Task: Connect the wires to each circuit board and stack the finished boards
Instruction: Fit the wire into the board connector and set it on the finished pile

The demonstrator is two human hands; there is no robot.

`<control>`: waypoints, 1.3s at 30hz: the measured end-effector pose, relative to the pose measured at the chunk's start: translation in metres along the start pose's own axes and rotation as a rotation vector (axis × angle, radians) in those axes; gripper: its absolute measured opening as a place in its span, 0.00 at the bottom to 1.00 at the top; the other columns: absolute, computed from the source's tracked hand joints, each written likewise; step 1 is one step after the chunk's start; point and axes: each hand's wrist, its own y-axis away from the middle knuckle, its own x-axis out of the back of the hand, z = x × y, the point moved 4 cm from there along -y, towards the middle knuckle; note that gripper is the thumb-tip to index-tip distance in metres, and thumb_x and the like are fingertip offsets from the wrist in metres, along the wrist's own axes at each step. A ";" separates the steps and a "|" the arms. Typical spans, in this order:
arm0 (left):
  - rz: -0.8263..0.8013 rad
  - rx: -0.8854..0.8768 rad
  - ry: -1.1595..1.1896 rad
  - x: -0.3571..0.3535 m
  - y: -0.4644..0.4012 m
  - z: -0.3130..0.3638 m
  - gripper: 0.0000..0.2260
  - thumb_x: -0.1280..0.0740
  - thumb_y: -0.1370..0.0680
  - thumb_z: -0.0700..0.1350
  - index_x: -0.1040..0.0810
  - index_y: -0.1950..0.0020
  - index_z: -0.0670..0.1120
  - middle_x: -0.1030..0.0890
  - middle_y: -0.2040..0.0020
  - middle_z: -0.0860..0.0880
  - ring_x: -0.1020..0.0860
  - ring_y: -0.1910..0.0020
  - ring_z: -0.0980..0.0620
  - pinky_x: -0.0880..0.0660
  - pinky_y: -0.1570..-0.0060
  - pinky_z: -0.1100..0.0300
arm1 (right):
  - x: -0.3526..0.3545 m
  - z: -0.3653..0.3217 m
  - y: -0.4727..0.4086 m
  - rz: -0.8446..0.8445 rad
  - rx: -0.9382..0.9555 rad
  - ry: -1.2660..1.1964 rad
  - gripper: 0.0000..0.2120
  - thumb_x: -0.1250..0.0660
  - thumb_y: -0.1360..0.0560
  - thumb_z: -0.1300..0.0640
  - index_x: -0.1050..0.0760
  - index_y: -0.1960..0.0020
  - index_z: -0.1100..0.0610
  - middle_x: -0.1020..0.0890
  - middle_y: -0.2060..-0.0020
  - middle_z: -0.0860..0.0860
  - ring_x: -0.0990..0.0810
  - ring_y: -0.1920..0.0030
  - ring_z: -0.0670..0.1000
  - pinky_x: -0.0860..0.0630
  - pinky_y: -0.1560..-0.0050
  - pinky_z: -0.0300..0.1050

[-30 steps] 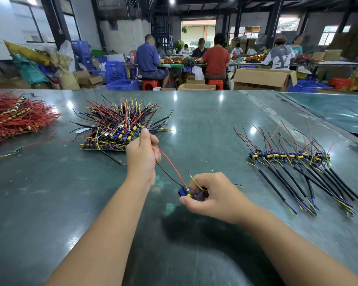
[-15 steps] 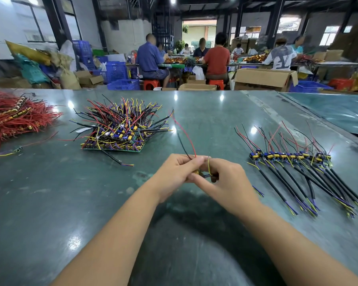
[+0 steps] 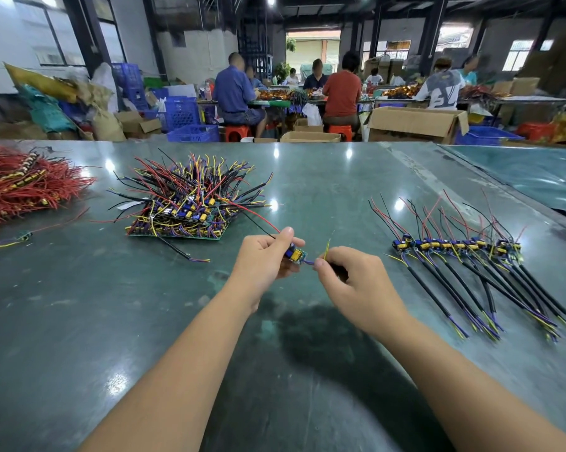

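Both hands have drawn slightly apart above the bench (image 3: 79, 321): left hand (image 3: 262, 262) fingers curl around the small circuit board (image 3: 294, 255), while right hand (image 3: 350, 282) fingers pinch its purple wire (image 3: 308, 261).

A glossy dark green tabletop (image 3: 79, 321) fills the lower frame, mirroring ceiling lamps. Beyond it, people sit on red stools (image 3: 236, 133) at a far workbench (image 3: 519, 100). Blue crates (image 3: 193, 133) and cardboard boxes (image 3: 415, 123) crowd the floor; windows (image 3: 523, 48) upper right, perhaps a doorway (image 3: 312, 50) centre.
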 end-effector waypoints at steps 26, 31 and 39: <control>0.056 -0.433 0.076 -0.003 0.010 0.024 0.12 0.39 0.20 0.44 0.17 0.58 0.46 0.17 0.67 0.54 0.20 0.67 0.58 0.22 0.65 0.65 | 0.012 -0.006 -0.005 -0.317 -0.434 -0.599 0.17 0.35 0.24 0.47 0.19 0.67 0.54 0.34 0.77 0.43 0.39 0.75 0.45 0.42 0.69 0.38; 0.073 -0.367 0.096 -0.003 0.009 0.022 0.14 0.39 0.19 0.45 0.17 0.60 0.48 0.18 0.70 0.51 0.20 0.71 0.56 0.23 0.68 0.65 | 0.013 -0.002 -0.005 -0.158 -0.378 -0.510 0.19 0.33 0.26 0.45 0.22 0.68 0.58 0.38 0.70 0.55 0.41 0.68 0.51 0.44 0.68 0.42; 0.060 -0.339 0.203 -0.002 0.010 0.025 0.14 0.38 0.20 0.47 0.16 0.60 0.48 0.18 0.69 0.49 0.19 0.68 0.55 0.23 0.66 0.65 | 0.006 -0.001 -0.006 -0.335 -0.519 -0.768 0.23 0.43 0.20 0.48 0.19 0.66 0.56 0.34 0.76 0.47 0.40 0.75 0.46 0.43 0.73 0.37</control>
